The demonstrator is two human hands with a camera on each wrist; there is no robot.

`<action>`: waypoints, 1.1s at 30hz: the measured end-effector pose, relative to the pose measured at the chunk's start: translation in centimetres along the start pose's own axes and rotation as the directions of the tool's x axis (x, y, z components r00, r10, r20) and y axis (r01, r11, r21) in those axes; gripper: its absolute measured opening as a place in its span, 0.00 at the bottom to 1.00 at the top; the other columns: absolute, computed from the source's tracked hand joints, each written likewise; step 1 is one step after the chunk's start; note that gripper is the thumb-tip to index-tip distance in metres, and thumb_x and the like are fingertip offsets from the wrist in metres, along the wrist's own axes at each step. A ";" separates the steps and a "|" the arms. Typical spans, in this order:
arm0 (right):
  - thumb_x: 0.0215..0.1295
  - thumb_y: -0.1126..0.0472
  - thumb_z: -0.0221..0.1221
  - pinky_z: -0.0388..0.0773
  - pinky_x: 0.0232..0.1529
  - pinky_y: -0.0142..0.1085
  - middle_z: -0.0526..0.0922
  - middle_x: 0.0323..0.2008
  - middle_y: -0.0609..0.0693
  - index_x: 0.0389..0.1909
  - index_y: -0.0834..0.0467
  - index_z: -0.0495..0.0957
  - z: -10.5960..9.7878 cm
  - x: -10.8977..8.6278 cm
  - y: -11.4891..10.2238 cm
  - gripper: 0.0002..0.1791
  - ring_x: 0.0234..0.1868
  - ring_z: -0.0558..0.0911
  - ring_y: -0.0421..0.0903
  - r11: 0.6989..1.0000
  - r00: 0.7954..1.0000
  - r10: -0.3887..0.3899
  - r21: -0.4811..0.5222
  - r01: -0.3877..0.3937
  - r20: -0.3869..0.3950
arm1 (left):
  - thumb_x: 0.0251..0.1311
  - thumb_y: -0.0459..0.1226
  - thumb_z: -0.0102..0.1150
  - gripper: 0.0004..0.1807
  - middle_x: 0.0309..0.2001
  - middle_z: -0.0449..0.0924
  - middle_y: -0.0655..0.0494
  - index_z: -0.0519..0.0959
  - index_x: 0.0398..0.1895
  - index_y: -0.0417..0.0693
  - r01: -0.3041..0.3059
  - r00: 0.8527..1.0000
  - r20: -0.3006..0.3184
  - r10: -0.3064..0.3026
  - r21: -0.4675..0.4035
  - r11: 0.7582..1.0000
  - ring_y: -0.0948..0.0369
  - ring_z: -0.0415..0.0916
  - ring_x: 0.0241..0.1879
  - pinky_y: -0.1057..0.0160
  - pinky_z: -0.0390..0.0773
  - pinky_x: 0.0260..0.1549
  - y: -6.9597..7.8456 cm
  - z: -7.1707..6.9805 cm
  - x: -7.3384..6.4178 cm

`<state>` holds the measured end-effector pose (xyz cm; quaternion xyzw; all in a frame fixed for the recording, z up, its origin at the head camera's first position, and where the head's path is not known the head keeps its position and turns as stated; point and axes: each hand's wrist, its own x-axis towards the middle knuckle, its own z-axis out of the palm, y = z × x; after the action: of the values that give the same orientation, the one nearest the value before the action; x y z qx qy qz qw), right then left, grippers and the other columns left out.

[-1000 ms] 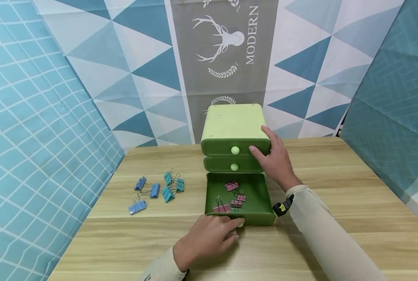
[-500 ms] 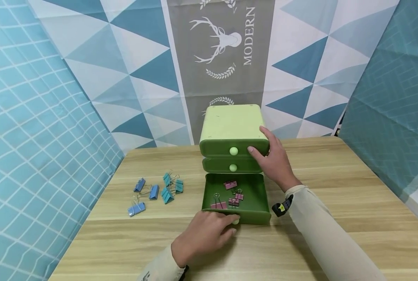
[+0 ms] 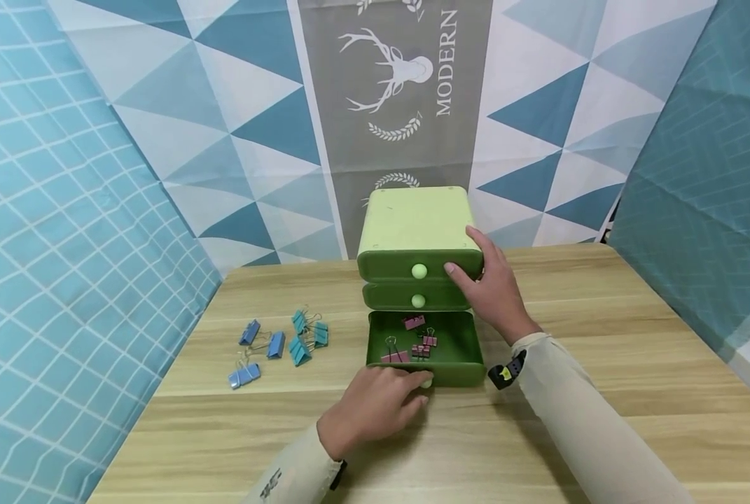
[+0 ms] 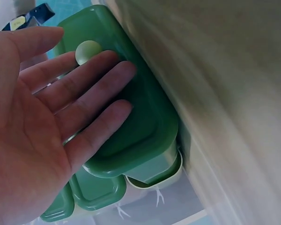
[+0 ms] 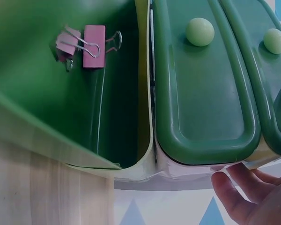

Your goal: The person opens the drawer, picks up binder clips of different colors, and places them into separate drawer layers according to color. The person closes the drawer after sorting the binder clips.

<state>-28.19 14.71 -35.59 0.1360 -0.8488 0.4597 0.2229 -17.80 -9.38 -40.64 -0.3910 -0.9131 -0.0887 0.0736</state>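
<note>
bottom drawer slid further in, seemingly nearer closing, though partly out of the cabinet
left hand, fingers extended, touches its knob; right hand grips the cabinet's corner

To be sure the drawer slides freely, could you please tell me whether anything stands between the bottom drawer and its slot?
Nothing visible does: the path into the cabinet looks unobstructed. The pink clips lie inside the bottom drawer, the left hand is at its front, and the right hand higher up.
</note>
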 end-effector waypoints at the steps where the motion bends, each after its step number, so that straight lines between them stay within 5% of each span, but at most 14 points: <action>1: 0.67 0.38 0.60 0.68 0.58 0.64 0.58 0.74 0.55 0.78 0.34 0.53 -0.1 0.0 0.0 0.41 0.68 0.66 0.60 1.000 1.000 0.000 0.002 0.000 0.001 | 0.69 0.47 0.59 0.18 0.21 0.73 0.69 0.82 0.59 0.57 0.003 1.000 0.000 -0.003 -0.001 1.000 0.73 0.63 0.17 0.69 0.63 0.15 -0.1 -0.1 0.2; 8: 0.68 0.39 0.60 0.69 0.57 0.63 0.60 0.73 0.55 0.78 0.33 0.52 -0.1 -0.2 0.1 0.41 0.67 0.67 0.59 1.000 1.000 -0.003 0.010 0.003 0.010 | 0.69 0.47 0.59 0.17 0.29 0.82 0.65 0.83 0.58 0.58 0.021 1.000 -0.015 -0.020 0.032 0.999 0.72 0.68 0.20 0.66 0.71 0.19 -1.3 -0.1 1.4; 13: 0.67 0.38 0.60 0.69 0.57 0.63 0.60 0.73 0.55 0.78 0.33 0.53 0.0 -0.2 0.2 0.41 0.67 0.67 0.59 1.000 1.000 -0.002 0.014 0.002 0.004 | 0.70 0.47 0.58 0.18 0.22 0.76 0.68 0.82 0.60 0.59 0.056 0.998 0.007 -0.056 -0.021 0.998 0.71 0.66 0.18 0.64 0.72 0.22 -2.1 0.0 2.1; 26: 0.68 0.38 0.59 0.69 0.57 0.63 0.59 0.74 0.55 0.78 0.31 0.52 -0.3 -0.1 0.2 0.41 0.67 0.68 0.60 1.000 1.000 0.003 0.002 -0.003 0.007 | 0.71 0.44 0.57 0.19 0.26 0.75 0.68 0.80 0.63 0.56 0.115 0.993 0.045 -0.109 -0.165 0.980 0.68 0.66 0.22 0.65 0.72 0.30 -3.4 -0.1 4.2; 33: 0.68 0.38 0.59 0.66 0.60 0.64 0.58 0.75 0.53 0.78 0.33 0.52 -0.2 -0.2 0.1 0.41 0.70 0.64 0.59 1.000 1.000 0.002 -0.010 -0.002 0.008 | 0.71 0.43 0.57 0.19 0.25 0.75 0.65 0.79 0.63 0.54 0.128 0.991 0.063 -0.119 -0.166 0.978 0.67 0.66 0.20 0.64 0.72 0.29 -4.3 0.0 5.2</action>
<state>-28.05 14.90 -35.69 0.1356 -0.8522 0.4550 0.2198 -24.49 -8.71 -40.06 -0.3408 -0.9264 -0.1600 0.0103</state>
